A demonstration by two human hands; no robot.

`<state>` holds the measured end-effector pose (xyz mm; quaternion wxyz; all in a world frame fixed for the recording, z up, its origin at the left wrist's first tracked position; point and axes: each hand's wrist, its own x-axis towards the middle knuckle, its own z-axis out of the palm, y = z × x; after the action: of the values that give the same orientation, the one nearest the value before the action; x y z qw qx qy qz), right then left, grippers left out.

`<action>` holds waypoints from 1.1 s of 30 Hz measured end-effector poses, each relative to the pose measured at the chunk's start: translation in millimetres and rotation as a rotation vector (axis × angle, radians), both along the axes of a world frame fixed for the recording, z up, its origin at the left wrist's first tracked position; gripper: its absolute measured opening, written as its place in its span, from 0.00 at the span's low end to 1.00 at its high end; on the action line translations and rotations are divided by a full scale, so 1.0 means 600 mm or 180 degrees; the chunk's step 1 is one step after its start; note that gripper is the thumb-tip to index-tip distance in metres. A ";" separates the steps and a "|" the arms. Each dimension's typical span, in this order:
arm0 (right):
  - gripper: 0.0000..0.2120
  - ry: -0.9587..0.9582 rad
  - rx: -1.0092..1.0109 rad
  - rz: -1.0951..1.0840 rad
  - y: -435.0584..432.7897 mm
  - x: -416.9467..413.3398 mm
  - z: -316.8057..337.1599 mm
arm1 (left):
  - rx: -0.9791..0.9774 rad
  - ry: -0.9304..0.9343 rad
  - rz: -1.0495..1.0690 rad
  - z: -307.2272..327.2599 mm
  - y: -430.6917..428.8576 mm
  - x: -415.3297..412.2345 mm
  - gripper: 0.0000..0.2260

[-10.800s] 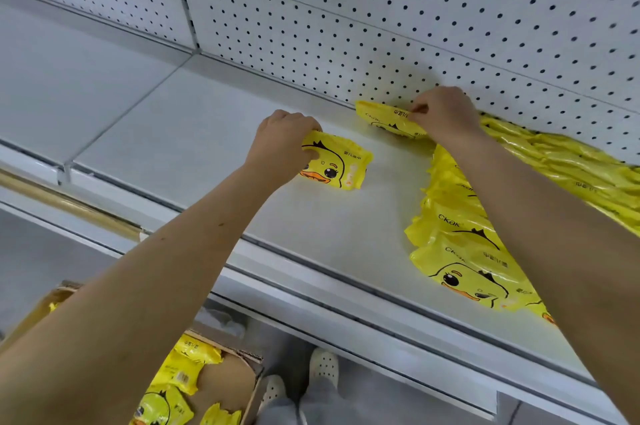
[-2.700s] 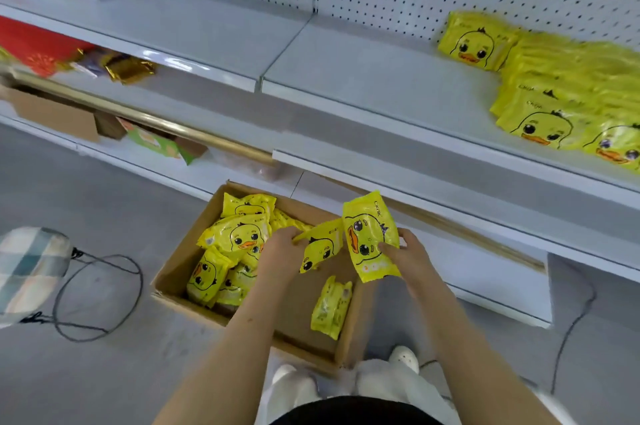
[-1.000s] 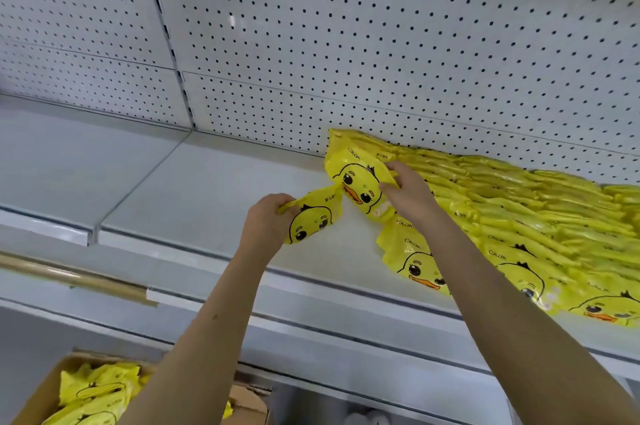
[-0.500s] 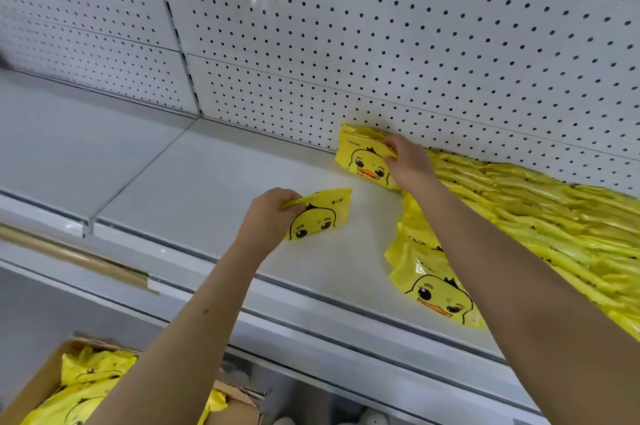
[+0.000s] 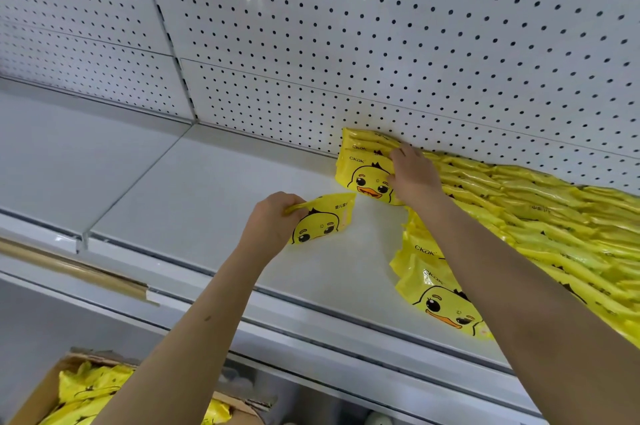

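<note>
My left hand (image 5: 272, 224) grips a yellow duck-face packet (image 5: 323, 222) by its top edge, just above the white shelf (image 5: 207, 189). My right hand (image 5: 414, 175) pinches the right side of another yellow duck packet (image 5: 363, 175), which stands at the left end of the back row against the pegboard wall (image 5: 381, 44). Rows of the same yellow packets (image 5: 554, 217) cover the right part of the shelf, with a front stack (image 5: 440, 296) near the shelf edge, partly hidden by my right forearm.
A cardboard box (image 5: 45, 390) holding more yellow packets sits on the floor at the lower left. A brass-coloured rail (image 5: 69, 269) runs below the shelf on the left. A bare shelf section (image 5: 69, 154) lies to the left of a seam.
My right hand has set its packet upright at the back row's left end, against the pegboard. My left hand has stayed over the shelf with its packet.
</note>
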<state>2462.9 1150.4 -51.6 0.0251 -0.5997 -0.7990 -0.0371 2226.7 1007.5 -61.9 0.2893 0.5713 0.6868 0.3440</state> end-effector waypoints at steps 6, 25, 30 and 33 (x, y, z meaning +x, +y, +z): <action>0.18 -0.0109 0.0258 -0.0143 -0.001 -0.010 -0.006 | -0.0030 0.0019 0.0001 -0.007 -0.001 -0.001 0.05; 0.19 0.1342 -0.0918 0.1140 -0.115 -0.014 0.042 | 0.0061 0.0392 -0.0497 0.016 0.009 0.022 0.07; 0.21 0.0754 -0.0651 0.0950 -0.154 -0.014 0.020 | 0.0185 0.0449 -0.0833 0.013 0.009 0.045 0.08; 0.16 0.0850 -0.0589 0.0818 -0.162 -0.002 0.015 | 0.0223 0.0678 -0.1111 0.008 0.008 0.052 0.10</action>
<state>2461.8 1053.0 -42.3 0.0801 -0.4922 -0.8585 0.1197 2257.8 1012.1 -57.4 0.2503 0.7244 0.5917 0.2500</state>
